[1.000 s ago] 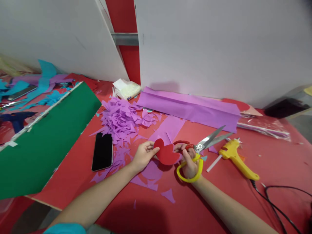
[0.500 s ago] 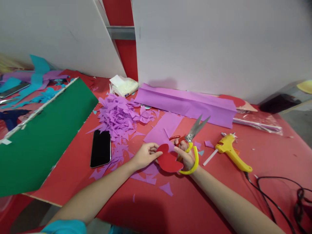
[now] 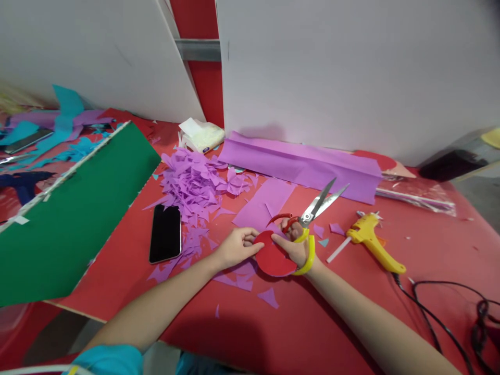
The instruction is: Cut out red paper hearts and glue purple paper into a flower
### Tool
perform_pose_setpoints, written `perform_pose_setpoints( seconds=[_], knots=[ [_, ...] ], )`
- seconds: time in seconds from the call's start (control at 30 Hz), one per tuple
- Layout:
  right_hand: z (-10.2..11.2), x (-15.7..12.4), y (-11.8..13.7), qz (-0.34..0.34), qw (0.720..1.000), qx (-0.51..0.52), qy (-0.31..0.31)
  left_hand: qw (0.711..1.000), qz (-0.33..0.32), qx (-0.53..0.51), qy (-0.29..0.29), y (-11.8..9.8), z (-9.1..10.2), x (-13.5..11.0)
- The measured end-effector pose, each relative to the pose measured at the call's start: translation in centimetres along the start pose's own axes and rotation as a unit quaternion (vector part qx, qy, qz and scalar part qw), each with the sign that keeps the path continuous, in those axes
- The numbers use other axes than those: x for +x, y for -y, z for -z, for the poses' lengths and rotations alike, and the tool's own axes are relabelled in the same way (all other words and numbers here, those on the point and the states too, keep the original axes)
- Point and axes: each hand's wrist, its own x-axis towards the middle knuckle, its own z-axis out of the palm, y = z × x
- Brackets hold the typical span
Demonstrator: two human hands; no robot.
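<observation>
Between my hands is a roughly round piece of red paper [image 3: 273, 255]. My left hand [image 3: 238, 248] is closed on its left edge, thumb on top. My right hand [image 3: 295, 247] has its thumb on the paper's upper right side and also holds scissors [image 3: 308, 216] with yellow handles. The scissor blades point up and away, spread apart. A thin curved red piece sticks out left of the scissors' pivot; I cannot tell what it is. Beyond the hands, a purple paper strip [image 3: 265, 200] lies flat on the red table [image 3: 312, 333].
A pile of purple paper petals [image 3: 191, 179] and a black phone [image 3: 165, 234] lie on the left, beside a green board [image 3: 86, 219]. On the right is a yellow glue gun [image 3: 375, 242] with a black cord [image 3: 449, 284]. Folded purple paper [image 3: 300, 161] lies behind.
My right thumb has moved left onto the red paper, which now looks rounder, its notch no longer showing. The scissors have turned slightly to the right.
</observation>
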Motion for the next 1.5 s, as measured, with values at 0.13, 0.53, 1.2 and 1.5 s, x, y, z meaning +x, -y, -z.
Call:
perform_pose_setpoints(
  seconds=[0.13,0.53,1.2,1.5],
  knots=[
    [-0.1,-0.2,-0.1,-0.003,1.000,-0.006,0.011,0.999,-0.025,0.028,0.003,-0.2,0.0,0.0],
    [-0.1,-0.2,-0.2,-0.020,0.998,0.059,0.029,0.988,-0.075,0.127,-0.037,-0.3,0.6,-0.1],
    [0.4,-0.2,-1.5,-0.013,0.992,0.125,-0.028,0.964,-0.130,0.116,-0.199,0.6,1.5,0.5],
    [0.5,-0.5,-1.5,-0.001,0.994,0.101,-0.033,0.966,-0.129,0.091,-0.204,0.4,1.3,0.5]
  ],
)
